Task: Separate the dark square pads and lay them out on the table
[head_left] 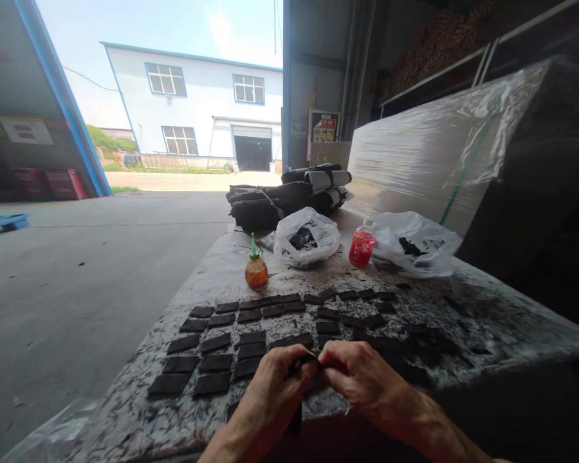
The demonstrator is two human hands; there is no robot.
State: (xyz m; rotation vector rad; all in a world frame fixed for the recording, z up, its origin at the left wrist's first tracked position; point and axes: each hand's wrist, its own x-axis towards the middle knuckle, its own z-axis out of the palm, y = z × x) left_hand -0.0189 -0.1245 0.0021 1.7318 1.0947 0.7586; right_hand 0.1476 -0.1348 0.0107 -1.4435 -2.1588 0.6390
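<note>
My left hand (280, 379) is closed near the table's front edge, its thumb and fingers pinching a small black piece (296, 365). Beside it, my right hand (354, 373) pinches the same piece from the right, so the two hands nearly touch. A dark strip hangs below my left hand. Flat black rectangular pieces (215, 363) lie in rough rows on the stained table (139, 379), left of and beyond my hands. More dark pieces (429, 341) are heaped to the right. The fingertips partly hide what is held.
Behind the rows stand a green-nozzled bottle of orange liquid (257, 270), a plastic bag of dark scraps (307, 238), a red-labelled bottle (362, 244) and another bag (415, 244). Black rolled bundles (265, 204) lie at the far end, near a large plastic-wrapped stack (424, 141).
</note>
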